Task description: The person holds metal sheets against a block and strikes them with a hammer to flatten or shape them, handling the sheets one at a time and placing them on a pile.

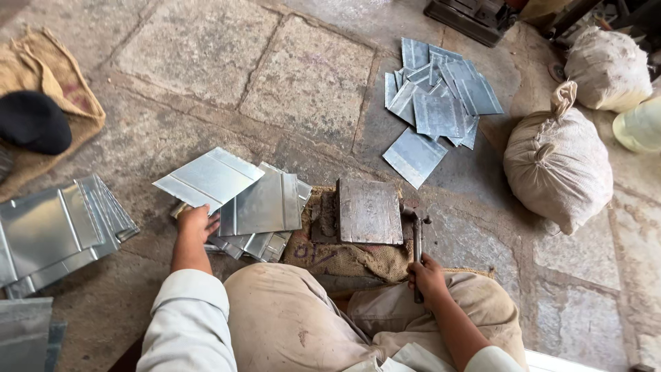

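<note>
Head view, looking straight down, and I've got both hands in sight. My left hand [197, 222] is out to the side, fingers clamped on the near corner of one metal sheet [208, 179], lifting it tilted above a small stack of sheets [265, 210] that lies on the stone floor [206, 48] just beside the block. I can't count that stack exactly; several edges show, fanned out under the top one.

My right hand [427, 275] is clenched round the handle of a hammer [416, 241], one hammer, its head up beside the right edge of the metal block [368, 210]. That single flat block sits on a piece of sacking [337, 258] directly ahead of my knees, nothing lying on it.

Counting onward: further out, beyond the block, a loose pile of finished sheets [437, 103], roughly a dozen overlapping, too jumbled for a firm number. One more stack of sheets [55, 234] at far left, with another sheet edge below it at the picture's corner.

Two tied sacks [558, 162] on the right, one near and one behind it. One burlap bag [51, 76] at top left with one dark cap [31, 120] resting on it.
</note>
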